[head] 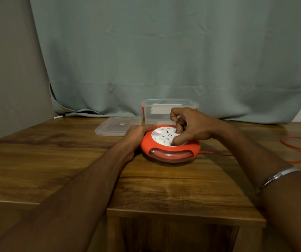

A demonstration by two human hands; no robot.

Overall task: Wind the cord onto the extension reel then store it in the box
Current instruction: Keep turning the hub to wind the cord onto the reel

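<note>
Reel [169, 145]: red, round, with a white socket face; we are keeping it flat on the counter [173, 182], just in front of the box, so that the face stays upward for turning and the loose cord can feed in from the side.

Cord [298, 148]: red; it is leaving the reel's right side and lying in loose loops toward the counter's right edge. We are judging the winding unfinished, since this length is still outside; some turns are showing through the clear window at the reel's near edge.

Left hand [138, 133]: we are curling its fingers [150, 126] over the reel's far-left rim and gripping the red casing, apparently to stop the body turning with the face. The forearm is running straight in from the lower left, low over the counter.

Right hand [189, 127]: we are arching it over the white face, wrist raised, fingers [177, 140] bent down and pinching at the face, probably at a winding knob; the knob itself is hidden, so we cannot tell exactly what they are gripping. A bracelet [277, 176] is sitting on this forearm.

Box [169, 110]: clear plastic with red clips, standing open just behind the reel, within short reach for storing; something pale is lying inside.

Lid [118, 125]: clear, lying flat beside the box on its left, out of the way.

Curtain [164, 51]: grey-blue, hanging behind.
</note>
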